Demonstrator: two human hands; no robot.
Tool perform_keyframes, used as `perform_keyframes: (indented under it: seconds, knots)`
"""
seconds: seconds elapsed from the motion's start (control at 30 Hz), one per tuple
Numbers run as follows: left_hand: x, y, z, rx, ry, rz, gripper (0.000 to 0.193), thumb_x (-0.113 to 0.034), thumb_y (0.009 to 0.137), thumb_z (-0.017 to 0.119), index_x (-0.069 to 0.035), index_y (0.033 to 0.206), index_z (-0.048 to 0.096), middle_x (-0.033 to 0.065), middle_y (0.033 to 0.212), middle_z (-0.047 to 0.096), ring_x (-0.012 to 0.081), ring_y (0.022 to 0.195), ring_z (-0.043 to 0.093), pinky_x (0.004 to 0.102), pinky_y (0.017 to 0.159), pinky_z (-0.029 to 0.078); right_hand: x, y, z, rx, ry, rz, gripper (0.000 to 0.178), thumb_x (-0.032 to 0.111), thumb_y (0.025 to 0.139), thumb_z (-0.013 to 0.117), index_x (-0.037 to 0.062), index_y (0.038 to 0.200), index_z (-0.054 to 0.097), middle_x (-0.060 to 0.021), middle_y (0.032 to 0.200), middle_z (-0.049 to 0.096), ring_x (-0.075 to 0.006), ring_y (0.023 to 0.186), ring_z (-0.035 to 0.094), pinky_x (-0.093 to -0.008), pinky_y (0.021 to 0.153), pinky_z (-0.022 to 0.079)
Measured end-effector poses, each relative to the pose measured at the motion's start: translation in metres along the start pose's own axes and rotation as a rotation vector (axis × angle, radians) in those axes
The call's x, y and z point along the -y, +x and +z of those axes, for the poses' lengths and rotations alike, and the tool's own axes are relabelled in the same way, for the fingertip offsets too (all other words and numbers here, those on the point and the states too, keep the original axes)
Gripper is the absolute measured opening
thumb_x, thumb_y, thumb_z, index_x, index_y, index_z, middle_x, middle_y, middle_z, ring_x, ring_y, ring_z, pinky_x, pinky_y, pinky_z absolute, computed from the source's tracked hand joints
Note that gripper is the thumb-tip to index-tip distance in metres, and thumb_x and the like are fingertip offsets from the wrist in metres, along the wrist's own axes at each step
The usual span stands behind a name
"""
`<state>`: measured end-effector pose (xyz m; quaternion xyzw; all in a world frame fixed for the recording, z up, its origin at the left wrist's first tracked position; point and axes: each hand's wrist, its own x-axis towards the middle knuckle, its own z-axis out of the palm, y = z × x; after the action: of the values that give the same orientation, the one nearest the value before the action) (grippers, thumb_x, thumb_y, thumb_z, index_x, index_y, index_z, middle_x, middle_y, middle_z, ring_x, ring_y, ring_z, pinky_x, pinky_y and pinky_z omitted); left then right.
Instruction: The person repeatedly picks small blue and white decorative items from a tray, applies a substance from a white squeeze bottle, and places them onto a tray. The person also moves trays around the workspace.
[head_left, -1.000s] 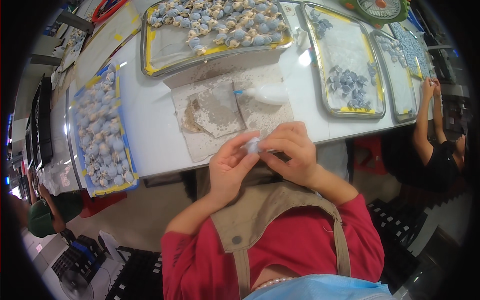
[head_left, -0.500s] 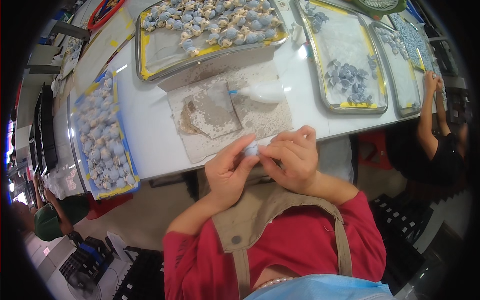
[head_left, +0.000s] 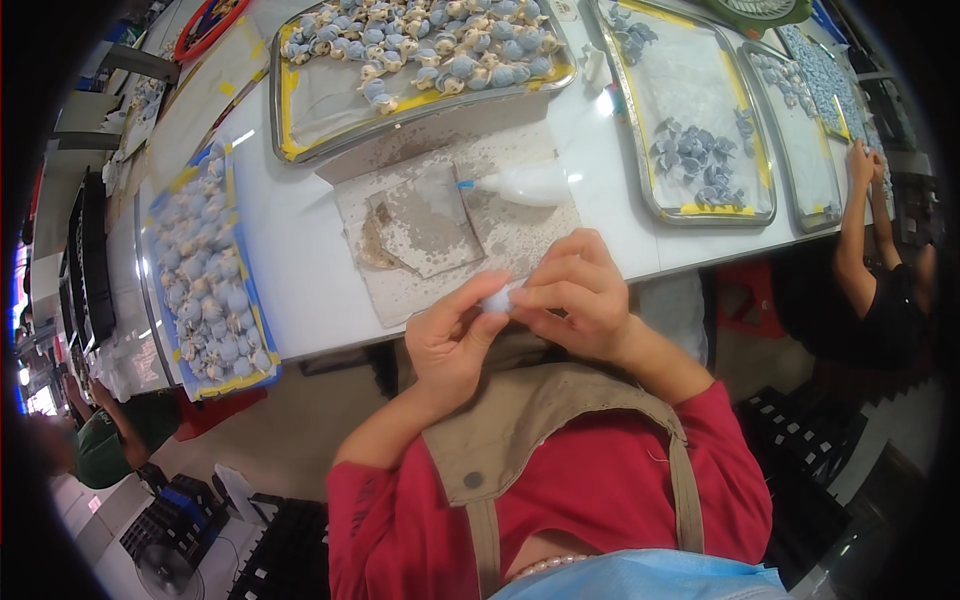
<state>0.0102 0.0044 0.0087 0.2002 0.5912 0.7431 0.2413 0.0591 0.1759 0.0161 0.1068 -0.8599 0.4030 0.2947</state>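
Between thumb and index finger, my left hand (head_left: 445, 340) pinches a small pale-blue rounded piece (head_left: 497, 301) at the table's near edge. Closed fingertips of my right hand (head_left: 578, 300) press against the piece's right side; they partly cover it, so its full shape is hidden. Just beyond both hands lies a stained cardboard sheet (head_left: 540, 225) with a smaller worn board (head_left: 425, 225) on it. A white squeeze bottle (head_left: 530, 185) with a blue tip rests on its side there.
A metal tray (head_left: 330, 135) of blue-and-cream figures stands at the back, and a blue bin (head_left: 265, 340) of similar ones at left. To the right, another tray (head_left: 680, 95) carries grey-blue petal-like pieces. People work at far right (head_left: 865, 250) and far left (head_left: 120, 440).
My right hand has shifted slightly up and its fingers have turned against the piece. My left hand has tilted a little while keeping its pinch.
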Motion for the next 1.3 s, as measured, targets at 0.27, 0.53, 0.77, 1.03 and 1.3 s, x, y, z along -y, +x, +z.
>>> perform_keyframes:
  seconds: [0.27,0.53,0.77,1.03,1.3]
  knots:
    - [-0.003,0.001,-0.006,0.155,-0.169,-0.117,0.048,-0.010,0.083,0.062,0.001,0.124,0.038,0.0185,0.113,0.056,0.0223,0.103,0.055,0.0318,0.087,0.045,-0.003,0.000,-0.006,0.308,0.776,0.543,0.054,0.012,0.072,0.072,0.0028,0.120,0.049,-0.0106,0.110,0.057,-0.0200,0.095,0.056,-0.0320,0.087,0.043]
    - [-0.005,0.002,-0.004,0.198,-0.251,-0.028,0.085,0.001,0.084,0.057,-0.015,0.139,-0.005,0.0228,0.119,0.051,0.0244,0.107,0.053,0.0348,0.088,0.046,-0.001,-0.001,-0.007,0.378,0.904,0.561,0.048,0.012,0.077,0.069,0.0005,0.119,0.049,-0.0136,0.120,0.052,-0.0171,0.105,0.052,-0.0308,0.089,0.042]
    - [-0.005,0.004,0.001,0.185,-0.400,-0.047,0.090,-0.003,0.082,0.061,-0.015,0.140,-0.008,0.0220,0.114,0.054,0.0269,0.105,0.055,0.0370,0.090,0.045,0.006,0.003,-0.005,0.341,1.177,0.679,0.048,0.007,0.078,0.067,0.0004,0.120,0.045,-0.0176,0.124,0.050,-0.0210,0.111,0.051,-0.0341,0.093,0.041]
    - [-0.004,-0.002,-0.004,0.196,-0.357,-0.045,0.077,0.002,0.082,0.059,-0.008,0.139,0.010,0.0215,0.112,0.056,0.0273,0.106,0.055,0.0361,0.091,0.045,0.009,0.000,-0.003,0.346,1.137,0.645,0.041,0.007,0.081,0.063,-0.0001,0.118,0.047,-0.0127,0.116,0.054,-0.0171,0.107,0.053,-0.0294,0.089,0.043]
    - [0.000,-0.002,-0.005,0.199,-0.350,-0.010,0.072,0.004,0.082,0.059,-0.007,0.139,0.016,0.0227,0.112,0.056,0.0257,0.106,0.055,0.0349,0.091,0.045,0.008,0.001,-0.004,0.366,1.131,0.637,0.037,0.002,0.081,0.061,0.0004,0.116,0.047,-0.0174,0.122,0.051,-0.0196,0.109,0.052,-0.0320,0.090,0.043]
